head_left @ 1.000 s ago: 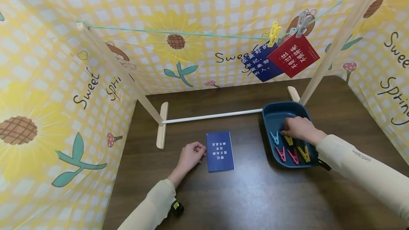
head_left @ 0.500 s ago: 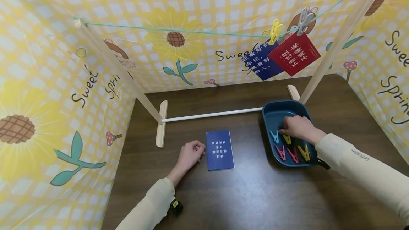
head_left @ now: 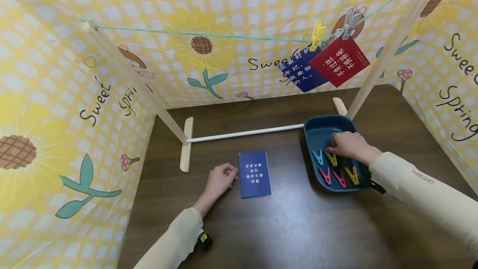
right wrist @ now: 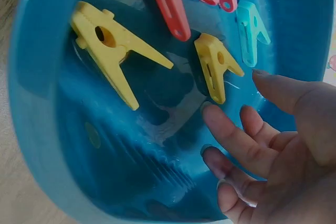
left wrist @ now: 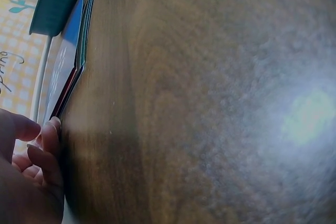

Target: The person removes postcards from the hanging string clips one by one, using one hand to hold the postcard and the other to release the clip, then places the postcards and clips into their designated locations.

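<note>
Inside a dark blue tray (head_left: 311,165), my right hand (head_left: 351,146) hovers with its thumb and fingers spread around one end of a yellow clothespin (right wrist: 215,66). A gap shows between the fingertips, and nothing is held. Other clothespins lie around it: a larger yellow clothespin (right wrist: 115,48), a light blue clothespin (right wrist: 252,32) and two pink ones. My left hand (head_left: 218,182) rests on the table with its fingers loosely curled, holding nothing. Its fingertips are at the left edge of a stack of blue cards (head_left: 255,174) with white writing.
A wooden frame (head_left: 149,99) carries a green string (head_left: 224,35). A blue card (head_left: 304,72) hangs there from a yellow clothespin (head_left: 317,35), and a red card (head_left: 340,61) from a grey clothespin (head_left: 350,23). A white rod (head_left: 246,133) joins the frame's feet.
The yellow clothespin by my right hand has shifted slightly towards the light blue one, and more of it shows. My right hand has moved slightly away from me; my left hand stays put.
</note>
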### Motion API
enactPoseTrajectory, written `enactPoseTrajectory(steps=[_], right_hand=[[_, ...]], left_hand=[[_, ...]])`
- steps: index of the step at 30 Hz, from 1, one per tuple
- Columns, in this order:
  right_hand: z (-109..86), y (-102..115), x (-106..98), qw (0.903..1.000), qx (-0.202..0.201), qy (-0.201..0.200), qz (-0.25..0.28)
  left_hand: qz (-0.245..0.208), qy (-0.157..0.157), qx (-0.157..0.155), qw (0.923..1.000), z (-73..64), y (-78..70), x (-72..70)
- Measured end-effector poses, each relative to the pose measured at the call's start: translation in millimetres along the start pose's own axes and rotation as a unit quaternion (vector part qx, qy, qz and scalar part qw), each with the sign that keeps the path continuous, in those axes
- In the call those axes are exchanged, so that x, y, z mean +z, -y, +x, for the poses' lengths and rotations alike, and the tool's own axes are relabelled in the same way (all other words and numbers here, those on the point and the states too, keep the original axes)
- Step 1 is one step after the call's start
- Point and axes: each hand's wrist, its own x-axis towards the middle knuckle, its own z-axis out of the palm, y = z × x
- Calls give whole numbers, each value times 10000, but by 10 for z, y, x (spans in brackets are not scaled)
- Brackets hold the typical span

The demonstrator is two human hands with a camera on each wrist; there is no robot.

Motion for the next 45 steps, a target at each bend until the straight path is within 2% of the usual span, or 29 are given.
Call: enactPoseTrajectory(steps=[8, 13, 19, 22, 27, 33, 39, 45], right_hand=[[-8, 46, 21, 10000, 6, 17, 96], [-38, 67, 4, 9999, -31, -30, 139], [-95, 78, -33, 9993, -253, -194, 198], [-123, 103, -50, 9979, -428, -434, 212], [-181, 162, -91, 9918, -719, -1044, 164], [-251, 236, -193, 9789, -1125, -1693, 183], [-355, 349, -448, 9628, -1566, -2198, 101], [-431, 464, -704, 9430, -2001, -2639, -319]], left_hand=[[-101, -20, -144, 9998, -40, 1, -16], [-195, 93, -105, 9997, -18, -1, -55], [-374, 130, -167, 9991, 1, -25, -121], [-423, 49, -115, 9990, 17, -81, -140], [-591, -79, 191, 9980, 92, -272, -166], [-390, 80, 696, 9968, 173, -564, -177], [-485, -94, 1041, 9933, 278, -866, -175], [-823, -382, 1419, 9857, 441, -1111, -227]])
